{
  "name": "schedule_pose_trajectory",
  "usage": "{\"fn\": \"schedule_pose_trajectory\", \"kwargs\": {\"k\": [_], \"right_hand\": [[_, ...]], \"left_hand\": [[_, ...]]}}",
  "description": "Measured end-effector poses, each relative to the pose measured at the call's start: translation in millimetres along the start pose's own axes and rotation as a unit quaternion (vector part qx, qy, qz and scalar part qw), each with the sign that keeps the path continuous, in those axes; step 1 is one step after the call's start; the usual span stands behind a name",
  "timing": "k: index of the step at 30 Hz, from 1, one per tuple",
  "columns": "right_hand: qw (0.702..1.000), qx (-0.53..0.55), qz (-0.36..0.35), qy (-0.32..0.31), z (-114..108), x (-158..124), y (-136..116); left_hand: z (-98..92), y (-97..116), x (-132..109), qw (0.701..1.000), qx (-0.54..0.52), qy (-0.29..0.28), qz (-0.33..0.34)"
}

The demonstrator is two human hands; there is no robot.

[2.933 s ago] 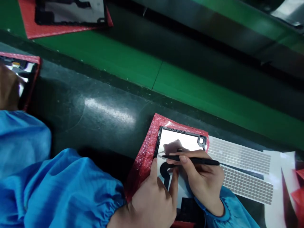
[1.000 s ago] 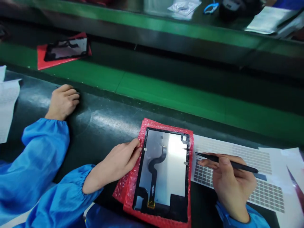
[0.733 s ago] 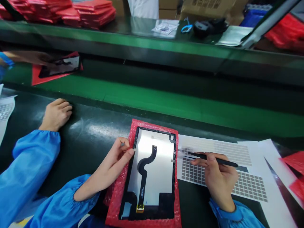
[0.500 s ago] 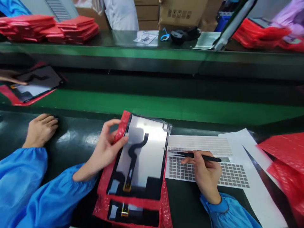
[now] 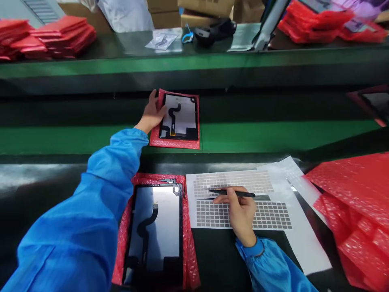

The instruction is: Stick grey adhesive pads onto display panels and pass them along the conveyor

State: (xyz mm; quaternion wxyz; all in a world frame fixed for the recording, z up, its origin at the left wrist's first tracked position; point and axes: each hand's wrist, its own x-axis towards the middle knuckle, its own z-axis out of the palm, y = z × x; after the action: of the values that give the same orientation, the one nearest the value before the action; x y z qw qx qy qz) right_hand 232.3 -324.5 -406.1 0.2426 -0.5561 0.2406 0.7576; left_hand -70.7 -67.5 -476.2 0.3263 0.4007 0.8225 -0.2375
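Observation:
My left hand (image 5: 151,112) reaches out over the green belt and grips the left edge of a tablet screen (image 5: 185,111), its thumb on top. That screen lies face down on a red bubble-wrap sheet (image 5: 176,143), its dark curved flex cable showing. Under my forearm, a second tablet screen (image 5: 165,231) rests on red bubble wrap (image 5: 191,251) at the bench. My right hand (image 5: 242,215) holds black tweezers (image 5: 240,193), their tips over a white sheet of small grey squares (image 5: 273,217).
White paper (image 5: 306,243) lies under the sticker sheets. Red bubble-wrap bags (image 5: 361,202) are heaped at right. Behind the belt (image 5: 258,140), a shelf (image 5: 127,63) carries stacked red packs (image 5: 63,36) and a black handheld device (image 5: 212,32). Another screen (image 5: 377,101) sits at the far right.
My left hand has carried the upper screen forward from the bench onto the belt, uncovering the one below. My right hand still holds the tweezers over the sheet. The view has shifted right.

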Motion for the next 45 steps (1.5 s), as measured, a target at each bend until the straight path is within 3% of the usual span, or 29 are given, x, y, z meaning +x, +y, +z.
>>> {"fn": "schedule_pose_trajectory", "kwargs": {"k": [3, 5, 8, 11, 13, 15, 23, 25, 27, 30, 33, 35, 37, 40, 45], "right_hand": [[1.000, -0.007, 0.009, -0.016, -6, 1, -2], [0.999, -0.015, 0.005, -0.034, -10, -1, -2], [0.997, -0.028, -0.005, -0.067, -13, -7, 1], [0.992, -0.043, -0.014, -0.121, -14, -13, 8], [0.986, -0.063, -0.017, -0.154, -14, -14, 11], [0.982, -0.085, -0.016, -0.170, -15, -13, 13], [0.981, -0.114, -0.003, -0.156, -19, -14, 6], [0.981, -0.126, -0.007, -0.148, -18, -16, 6], [0.979, -0.143, -0.015, -0.145, -16, -18, 7], [0.975, -0.164, -0.025, -0.148, -15, -20, 9], [0.972, -0.173, -0.029, -0.153, -15, -20, 9], [0.971, -0.177, -0.031, -0.155, -14, -19, 8], [0.971, -0.179, -0.032, -0.156, -14, -19, 8], [0.970, -0.181, -0.028, -0.160, -14, -18, 7], [0.969, -0.184, -0.008, -0.163, -14, -18, 8]], "left_hand": [[-31.6, -6, -53, 0.997, 0.078, -0.027, 0.000], [-55.0, -12, -115, 0.993, 0.108, -0.050, -0.003], [-82.2, -25, -225, 0.993, 0.110, -0.033, -0.017], [-93.2, -38, -314, 0.996, 0.058, -0.044, -0.041], [-92.3, -43, -345, 0.997, 0.054, -0.031, -0.038], [-87.9, -46, -356, 0.999, 0.041, -0.010, -0.021], [-75.7, -51, -350, 1.000, 0.016, -0.011, -0.003], [-76.8, -48, -351, 0.998, 0.056, -0.006, 0.016], [-78.5, -38, -351, 0.989, 0.127, -0.009, 0.077], [-73.4, -10, -352, 0.947, 0.202, -0.094, 0.230], [-49.8, 19, -358, 0.866, 0.265, -0.229, 0.357], [-27.6, 30, -364, 0.811, 0.329, -0.269, 0.401], [-7.7, 32, -368, 0.781, 0.375, -0.277, 0.415], [8.0, 25, -370, 0.776, 0.403, -0.271, 0.403], [7.7, 17, -367, 0.785, 0.391, -0.279, 0.390]]}}
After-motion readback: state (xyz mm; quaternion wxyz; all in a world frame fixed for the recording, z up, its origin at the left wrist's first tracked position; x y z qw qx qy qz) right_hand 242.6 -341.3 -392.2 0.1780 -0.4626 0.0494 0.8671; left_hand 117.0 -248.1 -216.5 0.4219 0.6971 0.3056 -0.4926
